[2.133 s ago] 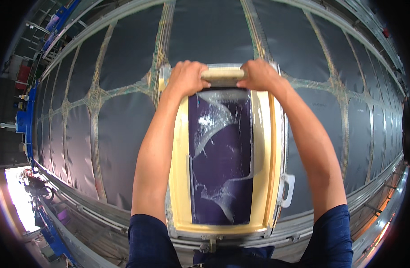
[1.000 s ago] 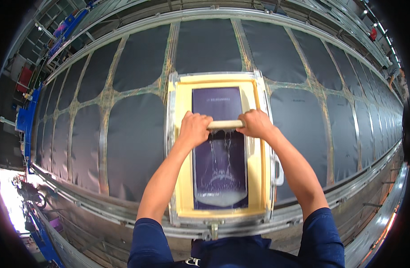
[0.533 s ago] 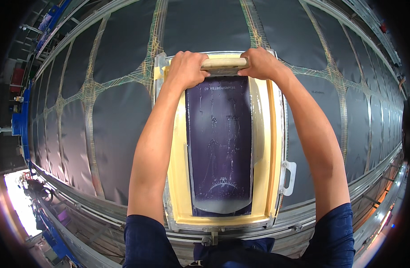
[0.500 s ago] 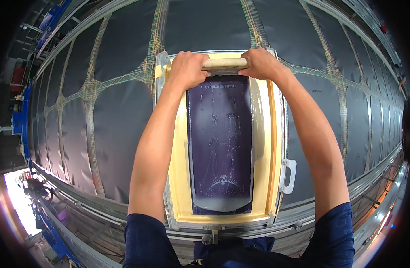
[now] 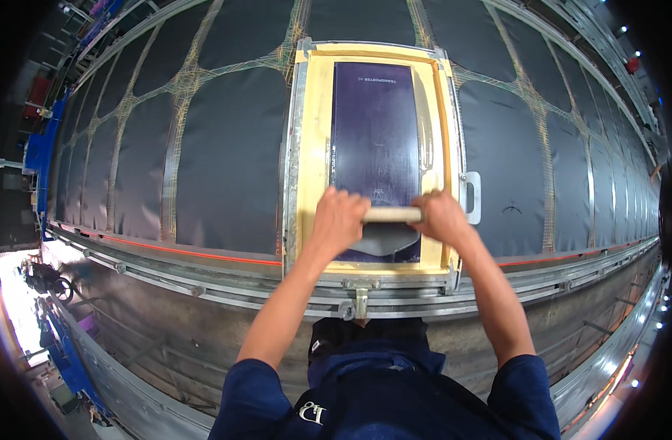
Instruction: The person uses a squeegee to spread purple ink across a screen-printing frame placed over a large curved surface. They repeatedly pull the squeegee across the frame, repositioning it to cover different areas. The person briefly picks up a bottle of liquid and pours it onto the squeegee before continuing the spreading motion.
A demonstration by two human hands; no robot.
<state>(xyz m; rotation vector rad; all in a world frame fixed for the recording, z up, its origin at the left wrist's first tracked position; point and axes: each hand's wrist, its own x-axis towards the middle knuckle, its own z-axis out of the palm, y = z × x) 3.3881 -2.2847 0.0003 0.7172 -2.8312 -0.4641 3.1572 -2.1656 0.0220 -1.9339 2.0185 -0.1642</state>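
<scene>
Both my hands are closed round the ends of a squeegee [image 5: 393, 214] with a pale bar-shaped handle. My left hand [image 5: 340, 220] grips its left end and my right hand [image 5: 442, 218] its right end. The squeegee lies across the near part of a screen printing frame [image 5: 294, 147], whose metal sides are lined with yellow tape. Inside is a dark purple mesh window [image 5: 375, 132] with small pale lettering and an arched emblem. A grey ink pool [image 5: 386, 240] shows on the near side of the squeegee. Its blade edge is hidden.
Beneath the frame, dark sheets [image 5: 230, 158] cover a long table, with crossing yellow-green taped strips [image 5: 186, 81] between them. A white handle [image 5: 473, 198] sticks out from the frame's right side. Metal rails [image 5: 204, 286] run along the near edge, and blue machinery [image 5: 37, 165] stands at far left.
My hands have drawn the squeegee from the far end of the window to near its close end. The mesh behind it looks smoother, with fewer wet streaks. The view has shifted too.
</scene>
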